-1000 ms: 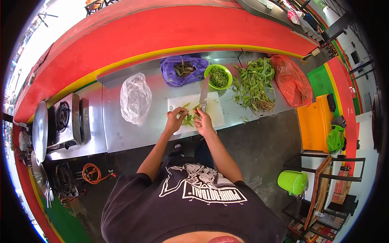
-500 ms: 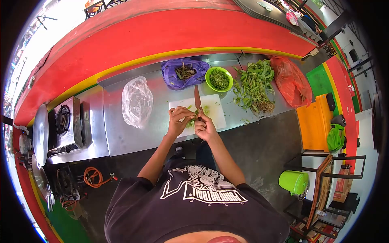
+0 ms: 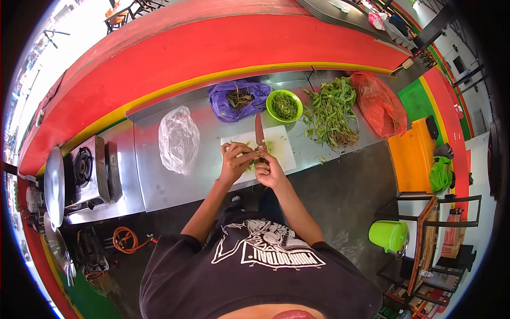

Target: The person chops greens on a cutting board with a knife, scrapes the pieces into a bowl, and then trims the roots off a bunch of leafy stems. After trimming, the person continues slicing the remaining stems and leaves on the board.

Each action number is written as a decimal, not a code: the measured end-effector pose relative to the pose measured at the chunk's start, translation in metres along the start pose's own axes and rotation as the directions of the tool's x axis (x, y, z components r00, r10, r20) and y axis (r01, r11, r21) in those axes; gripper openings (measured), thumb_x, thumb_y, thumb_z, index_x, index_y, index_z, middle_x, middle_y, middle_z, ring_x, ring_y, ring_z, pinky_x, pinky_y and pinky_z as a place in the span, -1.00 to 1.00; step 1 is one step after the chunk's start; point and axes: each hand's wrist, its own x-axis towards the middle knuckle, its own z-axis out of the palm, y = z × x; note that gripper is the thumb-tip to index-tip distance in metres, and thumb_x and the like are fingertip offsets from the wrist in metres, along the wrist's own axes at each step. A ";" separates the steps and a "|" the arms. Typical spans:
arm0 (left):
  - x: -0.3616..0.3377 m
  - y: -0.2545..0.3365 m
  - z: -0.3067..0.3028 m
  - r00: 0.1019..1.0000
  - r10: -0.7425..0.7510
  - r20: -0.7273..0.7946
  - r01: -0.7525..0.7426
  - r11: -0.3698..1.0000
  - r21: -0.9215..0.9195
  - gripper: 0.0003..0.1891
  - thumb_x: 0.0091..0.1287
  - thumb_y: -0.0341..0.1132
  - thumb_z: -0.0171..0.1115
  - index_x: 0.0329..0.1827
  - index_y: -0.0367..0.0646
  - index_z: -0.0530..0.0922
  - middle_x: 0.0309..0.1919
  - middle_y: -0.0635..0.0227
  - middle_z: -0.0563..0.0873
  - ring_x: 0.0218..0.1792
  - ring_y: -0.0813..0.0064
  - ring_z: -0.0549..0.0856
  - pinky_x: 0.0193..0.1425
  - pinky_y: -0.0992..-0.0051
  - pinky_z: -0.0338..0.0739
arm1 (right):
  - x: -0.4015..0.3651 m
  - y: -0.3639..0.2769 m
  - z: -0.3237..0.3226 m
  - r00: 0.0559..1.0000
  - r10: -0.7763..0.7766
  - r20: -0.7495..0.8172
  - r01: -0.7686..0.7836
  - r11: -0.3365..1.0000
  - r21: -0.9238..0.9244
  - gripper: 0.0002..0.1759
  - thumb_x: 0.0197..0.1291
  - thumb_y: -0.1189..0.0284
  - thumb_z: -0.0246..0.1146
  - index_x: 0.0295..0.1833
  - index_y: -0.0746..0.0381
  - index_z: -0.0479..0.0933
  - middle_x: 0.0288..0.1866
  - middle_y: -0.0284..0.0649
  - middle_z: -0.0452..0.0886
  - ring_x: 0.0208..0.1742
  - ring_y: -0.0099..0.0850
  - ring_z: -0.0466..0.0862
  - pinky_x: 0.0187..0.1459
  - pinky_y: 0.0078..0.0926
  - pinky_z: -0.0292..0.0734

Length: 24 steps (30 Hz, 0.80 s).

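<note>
My right hand (image 3: 269, 171) is closed around the knife (image 3: 259, 131), whose blade points away from me over the white cutting board (image 3: 283, 149). Beside it, my left hand (image 3: 235, 161) has its fingers pinched at a small bit of greens near the knife's handle end; fingertips of both hands nearly meet. Cut green pieces lie on the board. Behind the board are a green bowl (image 3: 299, 111) of chopped greens and a purple bag (image 3: 218, 98) with stems in it. To the right lies a pile of leafy greens (image 3: 332, 109).
A clear plastic bag (image 3: 179, 139) lies left on the steel counter (image 3: 149, 181). A red bag (image 3: 378, 103) sits at the counter's right end. Far left stands a gas stove (image 3: 90, 173). A green bucket (image 3: 387, 236) and an orange hose (image 3: 125, 240) are below.
The view has shifted slightly. Both hands stay over the board, and less of the greens shows between my fingers.
</note>
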 end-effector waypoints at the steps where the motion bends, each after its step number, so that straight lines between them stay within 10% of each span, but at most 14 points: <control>1: 0.000 0.001 0.000 1.000 0.005 -0.001 -0.005 1.000 0.005 -0.67 0.00 -0.38 0.56 -0.14 0.21 0.80 -0.26 0.71 0.71 -0.13 0.58 0.62 0.02 0.33 0.19 | 0.001 0.001 -0.001 1.000 -0.001 0.009 0.001 1.000 -0.005 -0.89 0.43 0.43 0.20 -0.20 0.20 0.55 -0.44 -0.43 0.53 -0.72 -0.73 0.15 -0.74 -0.77 0.01; 24: -0.012 0.006 0.015 0.993 -0.084 -0.088 0.083 0.996 -0.022 -0.82 0.14 -0.48 0.45 -0.23 -0.04 0.67 -0.13 0.50 0.73 -0.02 0.43 0.69 0.11 0.30 0.25 | 0.010 0.011 -0.010 0.992 -0.022 -0.124 0.010 0.996 -0.094 -0.93 0.43 0.42 0.22 -0.10 0.16 0.57 -0.48 -0.52 0.43 -0.68 -0.76 0.21 -0.71 -0.79 0.07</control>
